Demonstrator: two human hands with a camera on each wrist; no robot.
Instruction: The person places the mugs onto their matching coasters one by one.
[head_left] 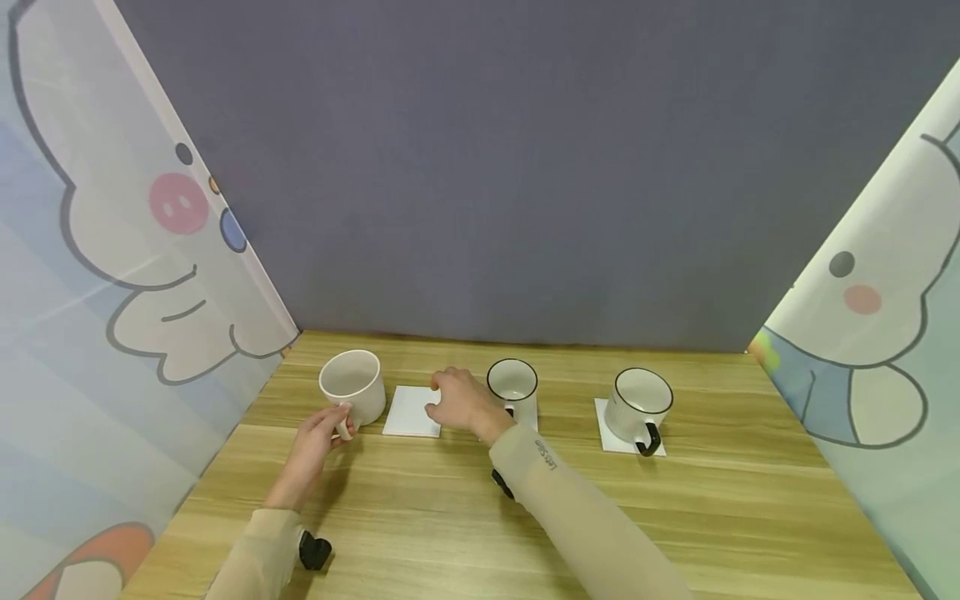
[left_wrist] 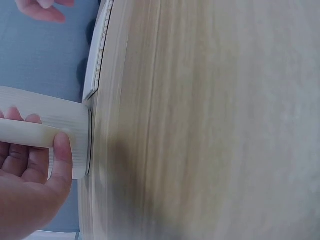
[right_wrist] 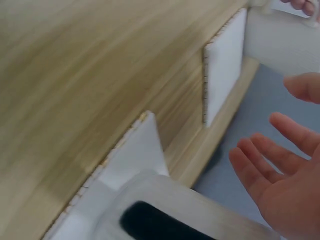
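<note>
My left hand (head_left: 313,448) holds the pale handle (left_wrist: 25,133) of an all-white mug (head_left: 366,402) at the left of the table. That mug stands upright, and its base meets the wood in the left wrist view. Right of it lies a bare white square coaster (head_left: 408,412) with a corrugated edge. My right hand (head_left: 467,403) hovers over the coaster's right side, fingers spread and relaxed in the right wrist view, holding nothing. Close by, a dark-rimmed white mug (head_left: 513,380) sits on another coaster (right_wrist: 137,155); my right forearm partly covers its black handle.
Farther right, a second dark-rimmed mug (head_left: 630,418) with a black handle (head_left: 649,440) stands on a white coaster (head_left: 613,444). A grey panel (head_left: 480,183) rises behind the wooden table (head_left: 420,525). Cartoon-printed sheets (head_left: 97,333) border both sides.
</note>
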